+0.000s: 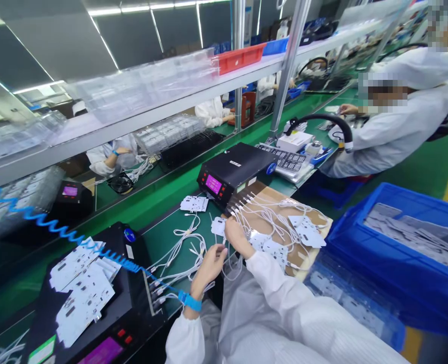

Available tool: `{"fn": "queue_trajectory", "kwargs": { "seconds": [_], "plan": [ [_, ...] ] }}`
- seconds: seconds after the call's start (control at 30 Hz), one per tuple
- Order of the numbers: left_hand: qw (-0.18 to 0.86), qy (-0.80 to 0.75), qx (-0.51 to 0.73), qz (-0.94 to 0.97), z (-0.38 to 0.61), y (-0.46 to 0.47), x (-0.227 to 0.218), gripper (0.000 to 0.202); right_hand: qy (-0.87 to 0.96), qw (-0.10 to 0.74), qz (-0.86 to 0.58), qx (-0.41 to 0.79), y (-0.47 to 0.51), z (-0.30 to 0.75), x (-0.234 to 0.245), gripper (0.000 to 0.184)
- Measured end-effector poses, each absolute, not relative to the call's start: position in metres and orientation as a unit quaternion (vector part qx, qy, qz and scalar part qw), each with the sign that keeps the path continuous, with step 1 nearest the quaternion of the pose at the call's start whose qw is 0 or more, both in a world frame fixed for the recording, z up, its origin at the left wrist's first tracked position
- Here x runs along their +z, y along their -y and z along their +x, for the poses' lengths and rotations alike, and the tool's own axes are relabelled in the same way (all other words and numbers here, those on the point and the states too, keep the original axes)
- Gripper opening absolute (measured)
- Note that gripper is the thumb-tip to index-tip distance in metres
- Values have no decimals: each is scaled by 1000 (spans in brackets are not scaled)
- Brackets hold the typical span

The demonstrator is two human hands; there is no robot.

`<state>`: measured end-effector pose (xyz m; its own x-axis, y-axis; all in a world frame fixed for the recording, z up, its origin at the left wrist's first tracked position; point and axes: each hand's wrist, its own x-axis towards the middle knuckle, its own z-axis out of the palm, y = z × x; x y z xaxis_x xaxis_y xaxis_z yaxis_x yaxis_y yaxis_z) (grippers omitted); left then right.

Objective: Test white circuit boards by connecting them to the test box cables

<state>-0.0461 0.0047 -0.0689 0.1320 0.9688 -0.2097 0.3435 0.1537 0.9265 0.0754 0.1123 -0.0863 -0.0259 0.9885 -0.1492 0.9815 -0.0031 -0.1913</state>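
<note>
Head view: right hand grasping small white board by its right edge, over green counter, near black box with pink screen. Left hand, blue wrist strap, fingertips together just below board; can't tell whether it grips anything. White cables lie left.

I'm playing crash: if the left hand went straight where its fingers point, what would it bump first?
The left hand would probably bump the right hand first, though depth is hard to judge here.
</note>
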Motion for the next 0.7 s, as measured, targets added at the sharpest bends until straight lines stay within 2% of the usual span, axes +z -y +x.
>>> {"fn": "queue_trajectory", "kwargs": {
  "seconds": [0.1,0.4,0.6,0.7],
  "plan": [
    [500,-597,315,543,-42,-19,-89,45,696,36,-703,143,-113,77,-93,33],
    [507,-620,357,480,-43,-31,-106,56,695,92,-683,204,-116,82,-105,32],
    [488,-649,374,447,-54,-42,-118,76,685,102,-684,231,-120,83,-104,36],
    [483,-654,382,440,-61,-51,-120,78,686,97,-680,239,-119,82,-102,37]
  ]
}}
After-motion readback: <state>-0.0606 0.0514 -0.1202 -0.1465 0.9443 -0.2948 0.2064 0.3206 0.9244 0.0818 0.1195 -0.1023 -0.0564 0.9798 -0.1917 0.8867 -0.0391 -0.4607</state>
